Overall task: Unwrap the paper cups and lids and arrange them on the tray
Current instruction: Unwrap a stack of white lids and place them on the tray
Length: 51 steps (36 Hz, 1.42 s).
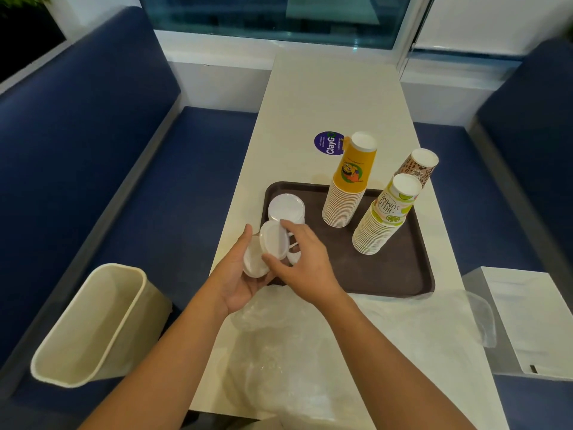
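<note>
**A:** Report the grip.

**B:** The left hand (238,274) is palm up, its fingers cupped under the held lids (273,240). The right hand (305,262) comes in from above and pinches the same lids, forefinger on the far rim and thumb on the near rim. Both hands are grasping; neither is released.

**A:** Where are the lids?

**B:** In the air over the near left corner of the tray (387,274). They are tipped on edge, with the flat faces turned left and toward the person. The short axis of the bundle runs from the left palm across to the right.

**A:** And the target?

**B:** Probably the lid stack (285,207), lying flat on the tray with its axis vertical. It sits just beyond the right fingertips, away from the person. The right hand is the nearer one.

**A:** What does the next move require?

**B:** In my judgement, rotate the held lids until the faces are level, then carry them forward onto or beside that stack. The three cup stacks (347,193) stand inverted, well to the right. Loose plastic wrap (279,352) lies on the table below the wrists.
</note>
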{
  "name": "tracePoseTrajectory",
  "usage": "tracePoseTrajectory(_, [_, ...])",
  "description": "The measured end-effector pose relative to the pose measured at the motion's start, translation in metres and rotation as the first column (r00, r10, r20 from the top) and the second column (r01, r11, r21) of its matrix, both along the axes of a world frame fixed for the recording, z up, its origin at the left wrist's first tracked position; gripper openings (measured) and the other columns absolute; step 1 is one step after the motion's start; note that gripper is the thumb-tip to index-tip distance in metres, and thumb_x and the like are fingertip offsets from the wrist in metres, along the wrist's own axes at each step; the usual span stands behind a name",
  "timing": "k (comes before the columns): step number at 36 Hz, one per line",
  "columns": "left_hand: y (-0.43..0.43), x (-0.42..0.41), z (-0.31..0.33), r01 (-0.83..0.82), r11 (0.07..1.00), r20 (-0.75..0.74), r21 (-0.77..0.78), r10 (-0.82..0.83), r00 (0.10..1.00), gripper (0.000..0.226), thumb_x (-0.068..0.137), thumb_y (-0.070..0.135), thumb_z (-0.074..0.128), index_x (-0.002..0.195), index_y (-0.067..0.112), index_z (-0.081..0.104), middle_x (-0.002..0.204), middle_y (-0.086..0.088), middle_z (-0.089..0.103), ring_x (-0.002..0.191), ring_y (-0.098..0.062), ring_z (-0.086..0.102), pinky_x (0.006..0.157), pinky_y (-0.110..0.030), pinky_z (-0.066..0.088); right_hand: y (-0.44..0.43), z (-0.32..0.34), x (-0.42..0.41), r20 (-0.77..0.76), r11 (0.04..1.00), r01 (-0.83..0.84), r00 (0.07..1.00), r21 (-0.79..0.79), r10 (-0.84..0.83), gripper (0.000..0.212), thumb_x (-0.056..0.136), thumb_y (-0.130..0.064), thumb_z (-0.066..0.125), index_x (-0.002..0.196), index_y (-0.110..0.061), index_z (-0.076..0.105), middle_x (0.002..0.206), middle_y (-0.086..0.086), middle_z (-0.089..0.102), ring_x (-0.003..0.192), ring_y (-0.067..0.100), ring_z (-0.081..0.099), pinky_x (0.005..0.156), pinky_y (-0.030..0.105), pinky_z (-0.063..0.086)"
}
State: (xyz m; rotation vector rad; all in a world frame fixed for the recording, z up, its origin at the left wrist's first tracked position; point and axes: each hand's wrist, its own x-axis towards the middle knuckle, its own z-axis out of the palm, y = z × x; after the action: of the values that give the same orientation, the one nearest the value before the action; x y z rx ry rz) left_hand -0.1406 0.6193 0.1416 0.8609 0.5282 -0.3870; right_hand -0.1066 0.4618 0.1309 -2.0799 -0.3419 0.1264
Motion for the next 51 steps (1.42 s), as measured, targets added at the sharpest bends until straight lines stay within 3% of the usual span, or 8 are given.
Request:
tracePoseTrajectory(3, [0.001, 0.002, -0.004, -0.061, 0.998, -0.022, -0.036, 0.060, 0.998, 0.055, 0.100, 0.057, 0.057, 0.138, 0.018, 0.064, 0.135, -0.018, 0.068, 0.122, -0.035, 0.069, 0.104, -0.046, 0.055, -0.009, -0.002, 0.008, -0.007, 0.993, 0.114, 0.993, -0.019, -0.114, 0.079, 0.082, -0.047, 0.083, 0.149, -0.031, 0.044, 0.141, -0.013, 0.048, 0.123, 0.005, 0.048, 0.089, 0.009, 0.046])
tracePoseTrajectory(6, [0.003, 0.005, -0.008, -0.128, 0.991, -0.075, -0.050, 0.124, 0.989, 0.051, 0.100, 0.054, 0.060, 0.133, 0.016, 0.068, 0.130, -0.025, 0.069, 0.116, -0.040, 0.071, 0.102, -0.049, 0.057, -0.021, -0.009, 0.021, -0.014, 0.972, 0.181, 0.983, -0.152, -0.185, 0.085, 0.081, -0.042, 0.084, 0.152, -0.025, 0.041, 0.147, -0.005, 0.045, 0.128, 0.010, 0.042, 0.105, 0.027, 0.043])
tracePoseTrajectory(14, [0.002, 0.008, -0.011, -0.153, 0.985, -0.117, -0.086, 0.142, 0.983, 0.054, 0.099, 0.060, 0.057, 0.130, 0.017, 0.071, 0.109, -0.020, 0.070, 0.087, -0.025, 0.069, 0.068, -0.032, 0.064, -0.036, -0.040, 0.039, -0.132, 0.909, 0.095, 0.978, -0.405, -0.161, 0.089, 0.081, -0.030, 0.087, 0.155, -0.021, 0.038, 0.155, 0.001, 0.038, 0.142, 0.025, 0.036, 0.118, 0.044, 0.038])
tracePoseTrajectory(25, [0.003, 0.014, -0.017, -0.132, 0.987, -0.167, -0.095, 0.115, 0.979, 0.053, 0.101, 0.060, 0.052, 0.124, 0.017, 0.071, 0.097, -0.016, 0.070, 0.075, -0.022, 0.065, 0.061, -0.024, 0.054, -0.031, -0.057, 0.045, -0.144, 0.868, 0.014, 0.985, -0.496, -0.098, 0.082, 0.087, -0.042, 0.080, 0.156, -0.027, 0.038, 0.158, -0.004, 0.039, 0.144, 0.026, 0.029, 0.121, 0.045, 0.031])
tracePoseTrajectory(41, [0.008, 0.012, -0.017, -0.147, 0.976, -0.152, -0.161, 0.122, 0.981, 0.058, 0.098, 0.053, 0.047, 0.129, 0.010, 0.072, 0.108, -0.020, 0.069, 0.086, -0.026, 0.068, 0.062, -0.029, 0.061, -0.030, -0.049, 0.030, 0.084, 0.939, 0.183, 0.983, -0.292, -0.166, 0.066, 0.084, -0.047, 0.073, 0.143, -0.032, 0.047, 0.145, -0.010, 0.043, 0.132, 0.015, 0.036, 0.111, 0.046, 0.045])
tracePoseTrajectory(44, [0.007, 0.013, -0.015, -0.158, 0.975, -0.146, -0.159, 0.135, 0.980, 0.057, 0.098, 0.047, 0.050, 0.131, 0.006, 0.070, 0.108, -0.020, 0.069, 0.094, -0.029, 0.069, 0.068, -0.036, 0.063, -0.020, -0.022, 0.015, 0.101, 0.995, 0.008, 0.995, -0.100, 0.002, 0.061, 0.088, -0.047, 0.069, 0.143, -0.029, 0.050, 0.143, -0.013, 0.043, 0.132, 0.009, 0.035, 0.111, 0.034, 0.042])
tracePoseTrajectory(47, [0.002, 0.012, -0.012, -0.128, 0.978, -0.129, -0.164, 0.108, 0.986, 0.057, 0.099, 0.047, 0.052, 0.135, 0.006, 0.067, 0.121, -0.018, 0.072, 0.101, -0.031, 0.072, 0.075, -0.039, 0.064, -0.007, -0.003, 0.006, 0.054, 0.962, -0.215, 0.972, -0.170, 0.227, 0.078, 0.086, -0.056, 0.075, 0.151, -0.032, 0.041, 0.151, -0.015, 0.041, 0.137, 0.006, 0.034, 0.114, 0.028, 0.037])
tracePoseTrajectory(51, [-0.004, 0.009, -0.005, -0.062, 0.991, -0.093, -0.117, 0.051, 0.994, 0.058, 0.100, 0.057, 0.053, 0.134, 0.012, 0.067, 0.124, -0.017, 0.073, 0.105, -0.031, 0.075, 0.082, -0.042, 0.062, 0.007, -0.003, 0.004, 0.030, 0.955, -0.204, 0.976, -0.216, 0.216, 0.082, 0.085, -0.053, 0.079, 0.154, -0.031, 0.039, 0.152, -0.011, 0.046, 0.137, 0.009, 0.039, 0.117, 0.037, 0.039])
